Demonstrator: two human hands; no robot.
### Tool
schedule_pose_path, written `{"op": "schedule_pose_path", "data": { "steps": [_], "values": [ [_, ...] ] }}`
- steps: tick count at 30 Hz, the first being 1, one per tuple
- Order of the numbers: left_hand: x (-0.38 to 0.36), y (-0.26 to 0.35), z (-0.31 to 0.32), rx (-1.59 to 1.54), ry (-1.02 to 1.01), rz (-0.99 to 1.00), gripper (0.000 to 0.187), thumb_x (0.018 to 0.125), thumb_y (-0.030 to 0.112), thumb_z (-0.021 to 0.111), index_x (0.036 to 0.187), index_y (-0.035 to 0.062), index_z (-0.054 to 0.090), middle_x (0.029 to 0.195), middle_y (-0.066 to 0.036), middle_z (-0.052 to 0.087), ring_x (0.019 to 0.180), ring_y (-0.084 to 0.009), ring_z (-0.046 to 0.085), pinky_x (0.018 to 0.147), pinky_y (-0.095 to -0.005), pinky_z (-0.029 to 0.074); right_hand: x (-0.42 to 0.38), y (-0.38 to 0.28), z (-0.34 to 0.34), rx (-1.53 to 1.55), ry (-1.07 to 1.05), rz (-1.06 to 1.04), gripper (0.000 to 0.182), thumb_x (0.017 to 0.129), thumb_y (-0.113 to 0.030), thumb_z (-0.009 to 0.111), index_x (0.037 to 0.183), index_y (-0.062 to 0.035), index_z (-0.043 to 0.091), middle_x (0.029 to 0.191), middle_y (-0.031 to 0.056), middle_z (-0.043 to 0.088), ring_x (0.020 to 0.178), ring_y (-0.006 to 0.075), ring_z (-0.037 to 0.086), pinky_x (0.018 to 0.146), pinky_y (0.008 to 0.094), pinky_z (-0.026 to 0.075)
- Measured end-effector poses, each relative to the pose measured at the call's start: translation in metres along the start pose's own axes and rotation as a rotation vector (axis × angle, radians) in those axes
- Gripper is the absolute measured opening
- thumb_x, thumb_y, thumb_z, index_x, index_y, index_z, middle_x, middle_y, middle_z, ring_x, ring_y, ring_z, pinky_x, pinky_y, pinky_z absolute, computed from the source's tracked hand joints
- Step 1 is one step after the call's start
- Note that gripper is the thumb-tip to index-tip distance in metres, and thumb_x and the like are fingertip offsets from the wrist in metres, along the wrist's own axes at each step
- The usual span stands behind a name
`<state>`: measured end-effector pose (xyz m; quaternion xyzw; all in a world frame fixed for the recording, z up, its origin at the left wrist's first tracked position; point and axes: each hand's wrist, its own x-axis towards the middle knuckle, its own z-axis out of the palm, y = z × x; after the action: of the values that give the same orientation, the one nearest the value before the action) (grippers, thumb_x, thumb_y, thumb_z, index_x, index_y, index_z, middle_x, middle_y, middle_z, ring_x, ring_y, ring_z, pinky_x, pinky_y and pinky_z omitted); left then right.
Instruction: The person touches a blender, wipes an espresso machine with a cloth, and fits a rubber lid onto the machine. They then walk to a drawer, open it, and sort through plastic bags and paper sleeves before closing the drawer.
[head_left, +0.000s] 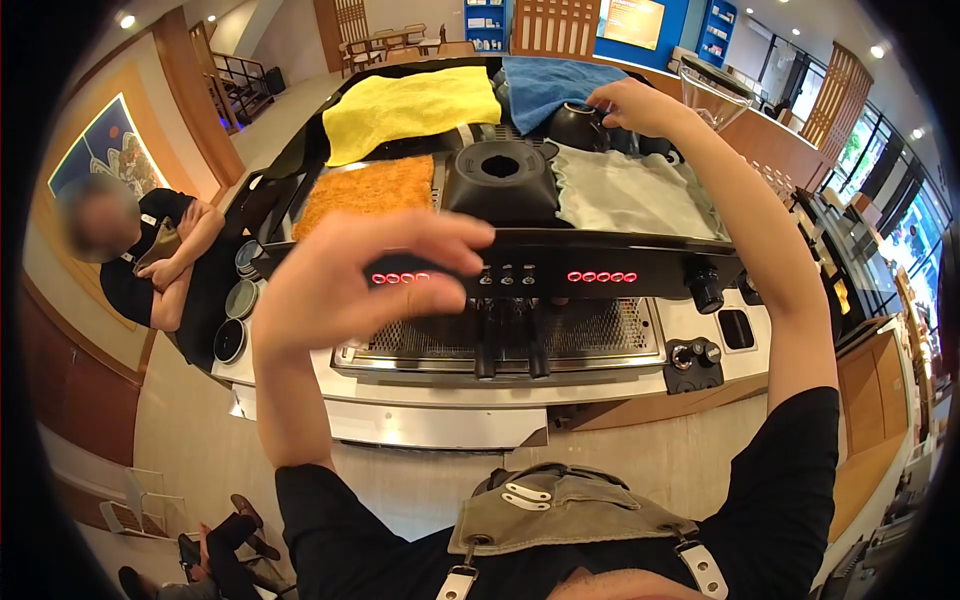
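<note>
Apron bib (560, 510) nearest; espresso machine (560, 265) on counter (440, 420), cafe room

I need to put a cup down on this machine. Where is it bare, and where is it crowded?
Bare: the drip grate right of the two spouts, and the white counter strip in front. Crowded: the top, covered by yellow cloth, orange cloth, grey cloth, blue cloth and the right hand on a black cup.

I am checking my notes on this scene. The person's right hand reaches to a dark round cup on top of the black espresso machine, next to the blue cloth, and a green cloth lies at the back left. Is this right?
Not quite. The head view shows the back-left cloth is yellow, not green. The rest holds: the right hand reaches to the dark round cup on the black espresso machine, beside the blue cloth.
</note>
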<state>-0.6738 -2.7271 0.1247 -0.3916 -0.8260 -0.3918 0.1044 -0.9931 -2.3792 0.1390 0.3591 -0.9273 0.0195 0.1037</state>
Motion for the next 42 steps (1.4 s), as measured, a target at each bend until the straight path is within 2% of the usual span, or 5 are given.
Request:
{"op": "schedule_pose_path", "data": {
  "steps": [6,20,28,34,42],
  "values": [
    [0.108,-0.056,-0.024,0.421,0.112,-0.059,0.031,0.099,0.028,0.069,0.117,0.0028,0.072,0.096,-0.011,0.078,0.087,-0.0209,0.075,0.081,-0.0321,0.057,0.001,0.002,0.004,-0.029,0.077,-0.04,0.04,0.089,-0.005,0.073,0.128,-0.004,0.063,0.106,0.015,0.072,0.102,0.0321,0.068,0.093,0.0425,0.054],
    [0.271,-0.17,0.034,0.935,-0.183,-0.195,0.031,0.084,0.033,0.077,0.101,0.0072,0.074,0.101,-0.019,0.074,0.099,-0.0365,0.071,0.087,-0.0466,0.057,0.018,0.028,-0.011,-0.016,0.014,-0.097,0.025,0.092,0.001,0.067,0.116,-0.0031,0.065,0.104,0.0165,0.072,0.096,0.0313,0.069,0.084,0.0418,0.054],
    [0.285,-0.171,0.037,0.997,-0.243,-0.251,0.029,0.084,0.032,0.073,0.104,0.0109,0.075,0.102,-0.016,0.074,0.099,-0.0359,0.071,0.087,-0.0457,0.057,0.012,0.044,-0.012,0.164,0.075,-0.227,0.02,0.092,-0.003,0.069,0.112,-0.0024,0.068,0.103,0.014,0.074,0.1,0.0302,0.07,0.088,0.0424,0.055],
    [0.265,-0.146,-0.017,0.64,-0.335,-0.25,0.046,0.083,0.032,0.077,0.125,0.013,0.071,0.119,-0.014,0.072,0.107,-0.0288,0.069,0.096,-0.0414,0.054,0.002,0.028,-0.042,0.153,-0.12,-0.143,0.035,0.091,-0.029,0.075,0.114,-0.0022,0.071,0.105,0.012,0.075,0.099,0.0269,0.071,0.086,0.0397,0.057],
    [0.18,-0.164,-0.051,0.731,-0.292,-0.476,0.067,0.072,0.008,0.082,0.135,0.0176,0.062,0.134,-0.009,0.064,0.121,-0.0313,0.061,0.106,-0.044,0.049,0.013,-0.015,-0.019,-0.051,-0.044,-0.274,0.043,0.088,-0.036,0.075,0.118,-0.0054,0.066,0.119,0.012,0.068,0.109,0.0294,0.065,0.091,0.0413,0.054]
  ]
}}
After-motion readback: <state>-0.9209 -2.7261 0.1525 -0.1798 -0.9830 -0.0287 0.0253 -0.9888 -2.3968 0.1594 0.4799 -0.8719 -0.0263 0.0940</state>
